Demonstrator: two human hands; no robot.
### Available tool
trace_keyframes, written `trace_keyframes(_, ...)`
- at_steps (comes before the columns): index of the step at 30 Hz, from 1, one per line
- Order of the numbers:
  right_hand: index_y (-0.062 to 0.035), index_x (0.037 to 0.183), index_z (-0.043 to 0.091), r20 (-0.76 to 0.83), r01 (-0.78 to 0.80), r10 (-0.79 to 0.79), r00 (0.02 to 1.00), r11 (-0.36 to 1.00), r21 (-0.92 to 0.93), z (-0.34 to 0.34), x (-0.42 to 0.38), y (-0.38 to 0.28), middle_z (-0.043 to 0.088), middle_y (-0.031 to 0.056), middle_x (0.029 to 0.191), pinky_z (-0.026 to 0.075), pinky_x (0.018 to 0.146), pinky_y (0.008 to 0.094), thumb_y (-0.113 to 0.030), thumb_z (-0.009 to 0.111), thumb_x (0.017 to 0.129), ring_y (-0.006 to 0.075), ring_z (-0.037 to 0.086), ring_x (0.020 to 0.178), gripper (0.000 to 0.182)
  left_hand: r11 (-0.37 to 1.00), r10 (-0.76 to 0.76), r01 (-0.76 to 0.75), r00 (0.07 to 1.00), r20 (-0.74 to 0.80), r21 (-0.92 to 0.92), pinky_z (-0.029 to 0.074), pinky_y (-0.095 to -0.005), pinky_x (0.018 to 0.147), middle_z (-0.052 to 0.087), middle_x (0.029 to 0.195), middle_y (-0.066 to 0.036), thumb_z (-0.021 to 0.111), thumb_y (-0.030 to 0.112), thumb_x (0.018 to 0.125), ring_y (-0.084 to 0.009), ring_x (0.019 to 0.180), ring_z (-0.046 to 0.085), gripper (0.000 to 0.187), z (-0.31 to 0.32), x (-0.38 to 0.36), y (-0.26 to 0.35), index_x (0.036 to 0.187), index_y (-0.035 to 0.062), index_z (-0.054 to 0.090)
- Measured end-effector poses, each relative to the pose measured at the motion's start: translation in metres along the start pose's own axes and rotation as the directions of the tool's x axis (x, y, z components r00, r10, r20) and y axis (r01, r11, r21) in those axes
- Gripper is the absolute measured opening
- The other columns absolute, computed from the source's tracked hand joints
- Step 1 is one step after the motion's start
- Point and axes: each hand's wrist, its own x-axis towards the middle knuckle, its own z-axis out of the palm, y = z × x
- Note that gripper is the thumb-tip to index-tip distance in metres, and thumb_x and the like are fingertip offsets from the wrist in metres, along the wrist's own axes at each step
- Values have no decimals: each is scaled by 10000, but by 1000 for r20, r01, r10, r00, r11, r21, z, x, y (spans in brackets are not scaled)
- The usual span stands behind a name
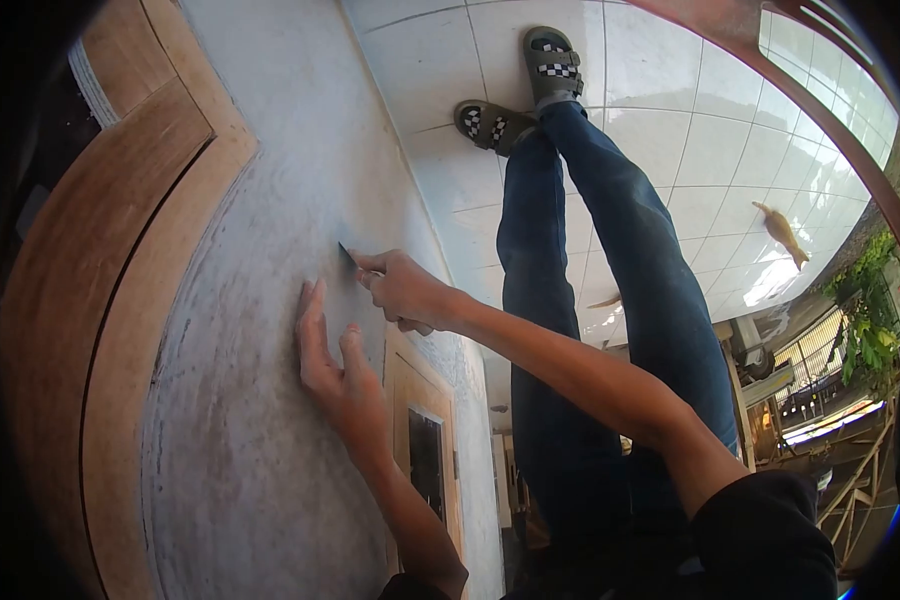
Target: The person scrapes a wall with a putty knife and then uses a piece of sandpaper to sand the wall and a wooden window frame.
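Observation:
In my right hand (402, 292) is a small thin dark blade (347, 255), pinched between thumb and fingers, its tip at the grey, patchy wall (250, 330). Most of the tool is hidden by my fingers, so its exact kind does not show. My left hand (338, 370) is just below and to the left, fingers stretched out against the same wall, holding nothing. A cloudy, smoother-looking patch of the surface lies around the blade tip.
A wooden frame (160, 150) borders the wall at left, and a smaller wood-framed opening (425, 430) is beside my left forearm. My sandalled feet stand on white floor tiles (660, 70). An orange cat (782, 235) is on the tiles; plants (870, 330) grow beyond.

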Motion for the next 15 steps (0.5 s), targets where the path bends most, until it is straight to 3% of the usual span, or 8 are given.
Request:
trace_keyframes(2, -35, 1383, 383, 0, -52, 52, 999, 999, -2, -11, 15, -7, 321, -35, 609, 229, 360, 260, -167, 397, 979, 85, 307, 447, 425, 1000, -4, 4, 1000, -13, -9, 369, -408, 1021, 428, 1421, -183, 421, 139, 855, -314, 1352, 368, 528, 0, 1, 3, 1361, -11, 449)
trace_keyframes(4, -31, 1324, 426, -18, -14, 15, 1000, 1000, 3, -7, 19, -6, 317, -34, 604, 218, 357, 262, -171, 381, 985, 83, 301, 443, 369, 1000, -11, 11, 1000, -10, -13, 367, -409, 1023, 428, 1422, -182, 417, 131, 854, -313, 1352, 368, 526, -1, 2, 7, 1360, -10, 450)
trace_keyframes(6, -44, 1400, 381, 36, -43, 44, 998, 999, -18, -1, 11, 1, 407, 33, 604, 327, 376, 308, -173, 363, 982, 126, 370, 442, 438, 999, -37, 37, 999, -4, -14, 366, -410, 1026, 427, 1423, -181, 414, 123, 854, -312, 1352, 368, 523, -3, 0, 7, 1359, -9, 452)
trace_keyframes(14, -23, 1392, 386, 14, -15, 15, 1000, 1000, -10, -6, 15, -3, 399, 27, 592, 343, 388, 307, -192, 366, 989, 135, 379, 448, 438, 1000, -19, 18, 1000, -11, -9, 365, -421, 1031, 438, 1417, -174, 410, 108, 849, -303, 1353, 369, 529, -1, 2, 5, 1365, -6, 446)
trace_keyframes(15, -45, 1236, 433, 21, -28, 28, 999, 1000, 2, 3, -1, -5, 352, -7, 596, 285, 373, 283, -213, 372, 998, 107, 328, 449, 298, 1000, -21, 21, 1000, -17, -9, 365, -421, 1031, 438, 1417, -174, 410, 108, 849, -303, 1353, 369, 529, -1, 2, 5, 1365, -6, 446)
